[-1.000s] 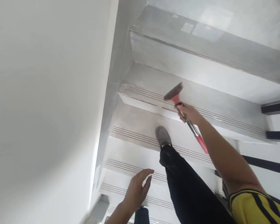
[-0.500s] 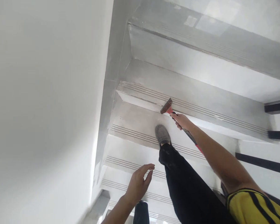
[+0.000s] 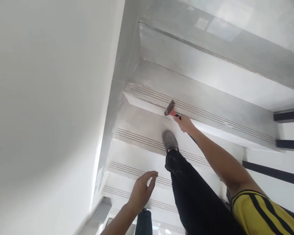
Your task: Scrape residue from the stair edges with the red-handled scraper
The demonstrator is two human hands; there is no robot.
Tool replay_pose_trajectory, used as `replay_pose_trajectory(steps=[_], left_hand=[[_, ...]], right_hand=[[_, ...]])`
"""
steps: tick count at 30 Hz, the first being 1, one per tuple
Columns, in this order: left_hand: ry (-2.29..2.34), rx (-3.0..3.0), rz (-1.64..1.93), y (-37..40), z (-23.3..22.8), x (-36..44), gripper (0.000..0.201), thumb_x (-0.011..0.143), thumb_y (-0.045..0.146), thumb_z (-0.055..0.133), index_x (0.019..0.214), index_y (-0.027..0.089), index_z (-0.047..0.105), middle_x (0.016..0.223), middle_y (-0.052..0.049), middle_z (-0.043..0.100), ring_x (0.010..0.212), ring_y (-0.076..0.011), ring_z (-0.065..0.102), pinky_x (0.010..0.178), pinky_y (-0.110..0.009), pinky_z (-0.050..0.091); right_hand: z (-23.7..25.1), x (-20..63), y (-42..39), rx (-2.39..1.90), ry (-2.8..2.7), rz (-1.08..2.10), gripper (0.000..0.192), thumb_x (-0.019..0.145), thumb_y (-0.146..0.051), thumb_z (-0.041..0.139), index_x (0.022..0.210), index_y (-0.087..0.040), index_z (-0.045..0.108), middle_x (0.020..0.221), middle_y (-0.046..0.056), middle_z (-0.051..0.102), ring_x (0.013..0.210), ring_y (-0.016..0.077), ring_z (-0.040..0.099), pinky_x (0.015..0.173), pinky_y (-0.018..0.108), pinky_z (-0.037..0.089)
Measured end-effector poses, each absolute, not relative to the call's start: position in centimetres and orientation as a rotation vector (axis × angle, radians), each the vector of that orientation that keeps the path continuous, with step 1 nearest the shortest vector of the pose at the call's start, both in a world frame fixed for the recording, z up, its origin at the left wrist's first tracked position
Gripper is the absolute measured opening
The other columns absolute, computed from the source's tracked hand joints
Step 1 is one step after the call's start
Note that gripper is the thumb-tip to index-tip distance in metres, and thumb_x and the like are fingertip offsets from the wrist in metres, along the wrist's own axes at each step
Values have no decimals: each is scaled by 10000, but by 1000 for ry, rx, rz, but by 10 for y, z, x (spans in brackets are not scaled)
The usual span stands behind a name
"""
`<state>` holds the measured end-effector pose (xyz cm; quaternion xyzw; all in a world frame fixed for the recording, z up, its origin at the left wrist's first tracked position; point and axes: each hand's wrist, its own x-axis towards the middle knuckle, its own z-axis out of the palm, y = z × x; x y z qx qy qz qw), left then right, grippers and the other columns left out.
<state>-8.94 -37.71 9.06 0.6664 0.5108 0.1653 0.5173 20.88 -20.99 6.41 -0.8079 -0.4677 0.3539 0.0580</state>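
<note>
My right hand (image 3: 185, 124) is wrapped round the handle of a scraper (image 3: 170, 108) with a red neck and a wide, stained brown blade. The blade lies at the grooved front edge of a stair step (image 3: 198, 112), touching it or just above; I cannot tell which. Part of the long handle is hidden behind my hand and forearm. My left hand (image 3: 142, 189) hangs over the lower steps with nothing in it, its fingers bent and thumb apart from them.
My grey shoe (image 3: 170, 139) stands on the step below the blade. A white wall (image 3: 51, 98) with a grey skirting (image 3: 110, 101) runs along the left. Dark railing bars (image 3: 271, 172) line the right side. More steps rise above and drop away below.
The scraper in my right hand has moved left and slightly up along the step edge. My left hand has shifted a little to the left, still holding nothing.
</note>
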Motion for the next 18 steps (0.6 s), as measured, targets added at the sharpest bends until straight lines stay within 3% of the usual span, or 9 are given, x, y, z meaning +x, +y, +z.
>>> replay_pose_trajectory(steps=[3,5,11,18], left_hand=[[1193,1581,390,-377,88,-87,216,873,240,428,997,229,605,954,-15,702,891,-142,656,799,-265,538],[1218,1554,369,-377,88,-85,217,874,245,425,994,235,606,953,-10,702,892,-142,655,798,-264,537],[1202,1546,362,-378,90,-85,213,877,250,422,988,232,603,964,-20,697,907,-149,646,817,-279,524],[1240,1520,360,-378,91,-87,206,870,246,432,973,223,609,946,-22,701,891,-152,650,817,-287,522]], right_hand=[[62,204,-211,-2592,-1576,818,523,822,-626,375,895,-149,577,830,150,643,824,262,617,656,312,435],[59,201,-213,-2687,-1599,766,547,841,-620,327,966,-143,564,915,178,639,918,297,599,715,343,423],[48,190,-220,-2674,-1632,697,578,849,-630,281,1054,-144,517,945,187,634,931,317,599,736,372,424],[46,180,-206,-2590,-1593,835,522,835,-619,361,951,-139,532,868,176,636,826,272,627,670,336,452]])
